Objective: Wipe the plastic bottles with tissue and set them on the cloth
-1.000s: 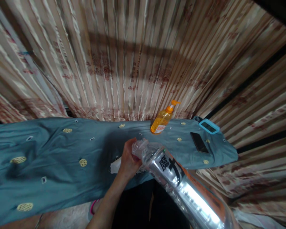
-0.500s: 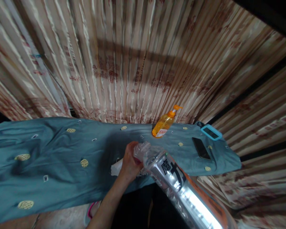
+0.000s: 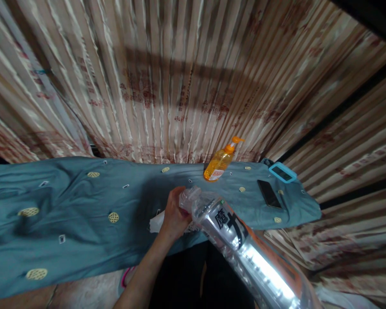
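Note:
Reaching up from the bottom, my left hand has its fingers closed around the narrow end of a large clear plastic bottle. The bottle has a silver and orange label with black characters and lies slantwise, close to the camera, its wide end running off the lower right. A bit of pink or red shows at my fingers; what it belongs to is unclear. Crumpled white paper or tissue sits beneath my left hand, partly hidden. My right hand is out of sight.
A green-blue cloth with yellow spots covers the long surface. On it stand an orange pump bottle, a dark phone and a light-blue-framed device. Pleated curtains hang behind and at the right.
The view has shifted slightly, so the things on the cloth appear a little higher and further left. My left hand keeps its hold on the bottle's narrow end.

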Demonstrator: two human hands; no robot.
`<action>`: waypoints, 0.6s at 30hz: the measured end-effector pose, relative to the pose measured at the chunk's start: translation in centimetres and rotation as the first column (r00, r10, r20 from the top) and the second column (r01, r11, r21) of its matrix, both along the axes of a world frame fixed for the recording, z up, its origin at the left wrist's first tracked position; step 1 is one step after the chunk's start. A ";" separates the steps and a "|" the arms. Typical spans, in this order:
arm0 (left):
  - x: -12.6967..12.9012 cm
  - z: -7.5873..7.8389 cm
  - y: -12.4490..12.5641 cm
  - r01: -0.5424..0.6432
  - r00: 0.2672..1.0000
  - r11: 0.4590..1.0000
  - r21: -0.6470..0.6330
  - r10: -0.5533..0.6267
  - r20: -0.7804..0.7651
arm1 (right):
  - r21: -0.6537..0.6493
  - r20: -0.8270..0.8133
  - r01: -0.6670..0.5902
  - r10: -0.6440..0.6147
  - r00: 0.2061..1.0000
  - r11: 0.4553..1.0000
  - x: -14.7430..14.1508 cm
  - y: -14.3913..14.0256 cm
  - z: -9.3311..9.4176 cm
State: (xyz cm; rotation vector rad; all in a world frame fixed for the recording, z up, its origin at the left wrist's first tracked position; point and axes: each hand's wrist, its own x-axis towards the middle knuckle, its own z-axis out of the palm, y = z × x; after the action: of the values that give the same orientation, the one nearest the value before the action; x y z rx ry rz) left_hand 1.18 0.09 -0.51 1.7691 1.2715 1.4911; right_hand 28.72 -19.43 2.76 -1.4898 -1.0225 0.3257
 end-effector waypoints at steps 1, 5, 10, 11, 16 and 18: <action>0.0 0.0 0.0 0.000 1.000 1.000 0.004 0.000 0.000 | -0.001 -0.003 0.001 -0.001 1.000 1.000 0.5 0.4 -0.3; 0.1 0.0 0.0 -0.012 1.000 1.000 0.009 0.012 -0.006 | -0.012 -0.004 0.009 -0.009 1.000 1.000 1.7 1.1 -0.8; 0.1 0.2 0.0 -0.005 1.000 1.000 0.015 0.005 0.007 | 0.044 0.014 0.045 -0.045 0.999 0.998 2.1 1.7 -1.2; 0.1 0.3 0.0 -0.003 1.000 1.000 0.012 0.003 0.006 | 0.064 0.023 0.055 -0.057 0.998 0.996 2.0 1.6 -1.3; -0.1 0.6 0.0 -0.003 1.000 1.000 -0.014 0.003 -0.001 | 0.144 0.065 0.074 -0.084 0.994 0.987 -0.2 -1.6 -2.6; 0.0 0.5 0.0 0.003 1.000 1.000 -0.015 -0.003 0.012 | 0.116 0.045 0.074 -0.080 0.996 0.990 -1.2 -3.3 -3.3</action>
State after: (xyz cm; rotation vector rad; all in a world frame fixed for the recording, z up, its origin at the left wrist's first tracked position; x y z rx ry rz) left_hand 1.13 0.06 0.00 1.7499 1.2702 1.4844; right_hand 27.50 -22.76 -0.50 -1.4354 -1.0035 0.1734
